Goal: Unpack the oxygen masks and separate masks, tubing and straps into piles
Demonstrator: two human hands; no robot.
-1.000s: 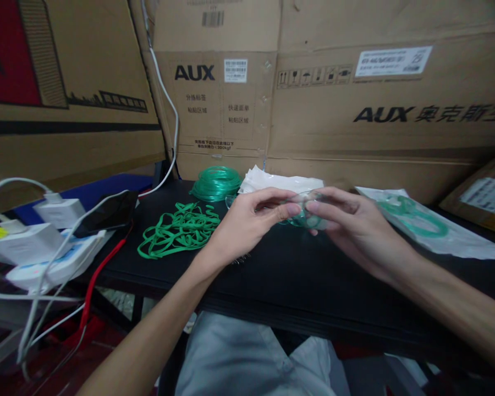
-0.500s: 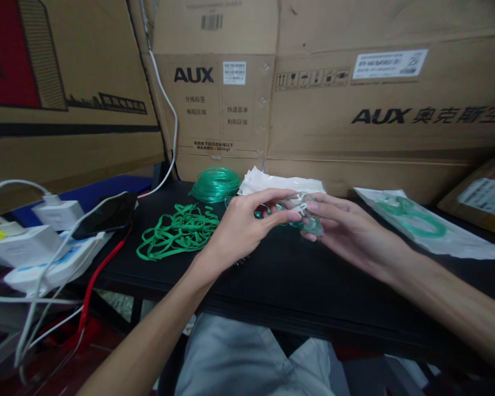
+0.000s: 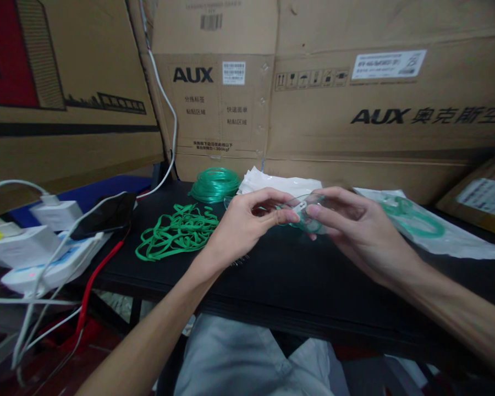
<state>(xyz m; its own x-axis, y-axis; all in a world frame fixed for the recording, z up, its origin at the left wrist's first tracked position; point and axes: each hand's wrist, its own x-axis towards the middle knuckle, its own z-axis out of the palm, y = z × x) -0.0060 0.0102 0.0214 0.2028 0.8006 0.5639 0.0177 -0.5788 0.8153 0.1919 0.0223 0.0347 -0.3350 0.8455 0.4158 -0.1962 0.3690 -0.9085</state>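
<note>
Between my two hands is a clear, green-tinted plastic mask, raised above the black table. My left hand pinches a small white strip at the mask's near side. On the other side, my right hand grips the mask, with the thumb beside the strip's end. The fingertips behind the clear plastic are partly hidden. Left of my left hand lies a tangle of flat green straps. A coil of green tubing sits behind it.
White bags lie behind my hands. At the right, a white package holds green tubing. White chargers, cables and a black phone crowd the left. Large cardboard boxes stand behind the black table.
The fingers of my right hand have shifted up and spread around the mask, which has turned to show more of its clear rim. My left hand has barely moved.
</note>
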